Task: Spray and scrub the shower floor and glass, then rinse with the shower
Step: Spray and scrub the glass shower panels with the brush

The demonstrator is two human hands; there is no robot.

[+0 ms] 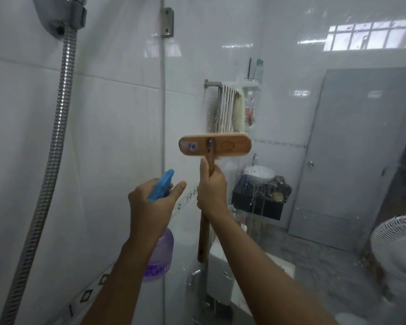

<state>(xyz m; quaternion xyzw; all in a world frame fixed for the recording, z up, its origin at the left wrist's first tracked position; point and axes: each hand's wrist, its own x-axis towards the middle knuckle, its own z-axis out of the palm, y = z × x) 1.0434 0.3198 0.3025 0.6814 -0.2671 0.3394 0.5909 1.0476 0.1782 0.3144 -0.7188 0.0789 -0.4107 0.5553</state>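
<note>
My right hand (212, 188) grips the wooden handle of a scrub brush (215, 145), just under its flat wooden head. The head is raised against the wet shower glass (291, 113), bristles facing the pane. My left hand (150, 202) holds a spray bottle (159, 252) with a blue trigger head and purple liquid, thumb stretched out to the right. The bottle sits left of the brush handle, close to the glass edge. A metal shower hose (56, 127) hangs from a holder at the upper left.
White wall tiles (108, 113) fill the left side. The glass hinge bracket (167, 22) is high up on the pane's edge. Through the glass I see a towel rail (225, 109), a basin (259, 174), a grey door (352, 156) and a white fan (396, 240).
</note>
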